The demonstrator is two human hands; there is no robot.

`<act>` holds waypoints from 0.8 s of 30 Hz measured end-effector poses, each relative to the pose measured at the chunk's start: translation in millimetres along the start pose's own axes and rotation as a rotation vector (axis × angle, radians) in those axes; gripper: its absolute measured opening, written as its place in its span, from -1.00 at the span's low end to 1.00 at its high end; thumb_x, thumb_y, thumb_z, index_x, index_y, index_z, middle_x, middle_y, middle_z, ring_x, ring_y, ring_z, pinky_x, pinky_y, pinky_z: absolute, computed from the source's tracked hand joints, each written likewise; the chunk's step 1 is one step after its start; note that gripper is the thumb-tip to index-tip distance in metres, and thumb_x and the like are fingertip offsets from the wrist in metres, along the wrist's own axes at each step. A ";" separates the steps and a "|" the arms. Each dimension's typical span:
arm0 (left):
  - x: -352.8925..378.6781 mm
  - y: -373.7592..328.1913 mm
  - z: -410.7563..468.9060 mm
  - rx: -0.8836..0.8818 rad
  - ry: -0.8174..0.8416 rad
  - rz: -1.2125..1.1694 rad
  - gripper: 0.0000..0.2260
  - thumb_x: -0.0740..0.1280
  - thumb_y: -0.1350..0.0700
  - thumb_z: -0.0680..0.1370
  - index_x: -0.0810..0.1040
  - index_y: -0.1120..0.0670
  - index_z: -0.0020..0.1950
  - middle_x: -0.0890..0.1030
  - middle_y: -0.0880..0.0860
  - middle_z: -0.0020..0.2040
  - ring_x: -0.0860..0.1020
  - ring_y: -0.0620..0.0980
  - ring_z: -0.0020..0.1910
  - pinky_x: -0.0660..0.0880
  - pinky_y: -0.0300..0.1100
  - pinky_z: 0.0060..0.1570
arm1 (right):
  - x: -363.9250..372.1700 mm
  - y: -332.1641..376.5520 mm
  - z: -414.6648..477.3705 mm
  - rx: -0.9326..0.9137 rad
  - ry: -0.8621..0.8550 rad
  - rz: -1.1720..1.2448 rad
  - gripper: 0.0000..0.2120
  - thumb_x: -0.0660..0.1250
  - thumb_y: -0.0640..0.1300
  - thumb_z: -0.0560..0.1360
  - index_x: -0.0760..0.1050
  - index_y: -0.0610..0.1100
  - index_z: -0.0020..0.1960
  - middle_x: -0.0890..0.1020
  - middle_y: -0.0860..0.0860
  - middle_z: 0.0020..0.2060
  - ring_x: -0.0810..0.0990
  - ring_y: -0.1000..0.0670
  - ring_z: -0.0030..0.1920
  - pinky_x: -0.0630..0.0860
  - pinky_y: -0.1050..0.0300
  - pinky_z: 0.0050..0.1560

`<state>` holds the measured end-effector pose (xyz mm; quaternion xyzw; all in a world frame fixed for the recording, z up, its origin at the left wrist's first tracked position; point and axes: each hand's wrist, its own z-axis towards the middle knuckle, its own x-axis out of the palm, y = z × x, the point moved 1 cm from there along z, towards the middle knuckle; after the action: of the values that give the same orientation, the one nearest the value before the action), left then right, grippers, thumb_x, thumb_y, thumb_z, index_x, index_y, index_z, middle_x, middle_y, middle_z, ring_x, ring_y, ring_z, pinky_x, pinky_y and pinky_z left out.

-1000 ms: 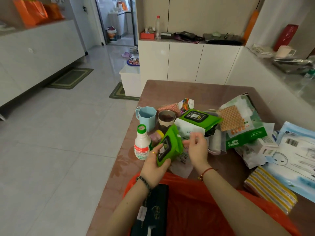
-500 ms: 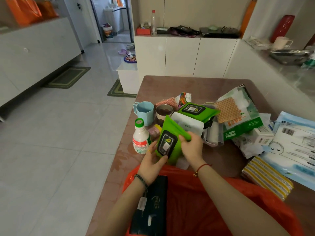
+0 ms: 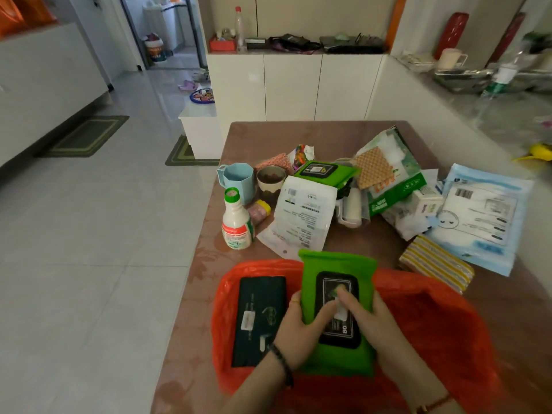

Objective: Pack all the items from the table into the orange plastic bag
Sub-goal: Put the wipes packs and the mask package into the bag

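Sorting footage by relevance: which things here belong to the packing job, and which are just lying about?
Job: orange bag, green wipes pack in both hands, dark pack inside, white bottle, blue cup, striped pack.
Lying about: floor mat, slippers, counter clutter.

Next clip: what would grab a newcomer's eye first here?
The bright green wipes pack held by both hands, left hand and right hand, over the open orange plastic bag at the table's near edge. Beside it in the bag lies a dark flat pack. Behind, a clutter of unpacked items, including a white spray bottle, waits on the brown table.
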<state>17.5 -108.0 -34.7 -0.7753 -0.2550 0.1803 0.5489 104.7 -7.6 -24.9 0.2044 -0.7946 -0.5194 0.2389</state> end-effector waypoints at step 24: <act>-51.5 -22.8 54.2 0.182 -0.297 0.537 -0.60 0.27 0.17 0.52 0.32 -0.01 0.35 0.43 0.00 0.33 0.39 -0.05 0.32 0.36 -0.14 0.32 | -4.8 23.0 93.9 -0.287 -0.120 -0.512 -0.76 0.41 -0.19 0.42 0.56 -0.18 0.08 0.64 -0.10 -0.03 0.59 0.01 -0.12 0.48 0.29 -0.14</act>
<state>-58.8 -91.4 -31.2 -0.7280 -0.1014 0.4517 0.5057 51.2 72.2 -37.0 0.3312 -0.6485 -0.6808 0.0794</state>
